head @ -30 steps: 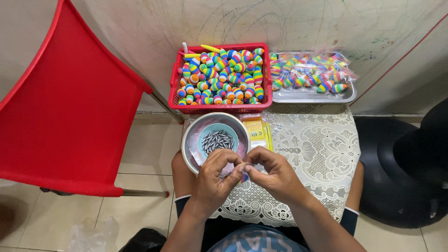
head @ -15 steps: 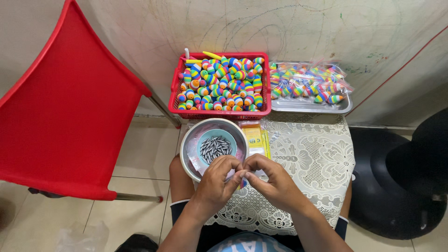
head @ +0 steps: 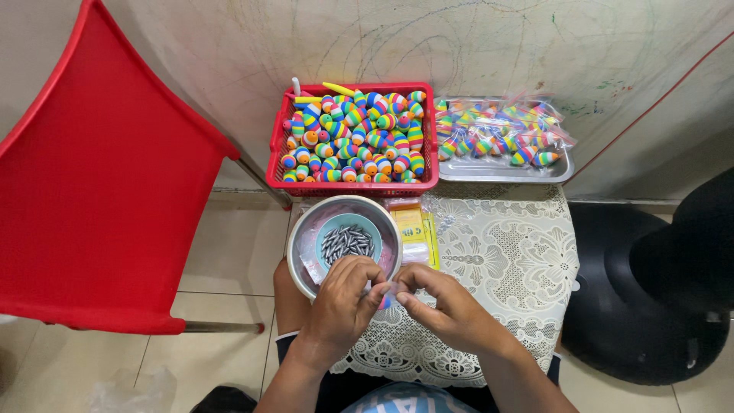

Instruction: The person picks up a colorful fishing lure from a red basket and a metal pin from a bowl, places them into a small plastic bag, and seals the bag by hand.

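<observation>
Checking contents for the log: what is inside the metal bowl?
The metal bowl holds a small blue bowl of dark pellets. The left hand covers its near edge.

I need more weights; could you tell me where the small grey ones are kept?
In the head view, the grey weights sit in a teal bowl inside a metal bowl, just above the left hand.

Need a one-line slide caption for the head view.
Both hands, left hand and right hand, pinch a small striped float beside a bowl of metal sinkers.
</observation>
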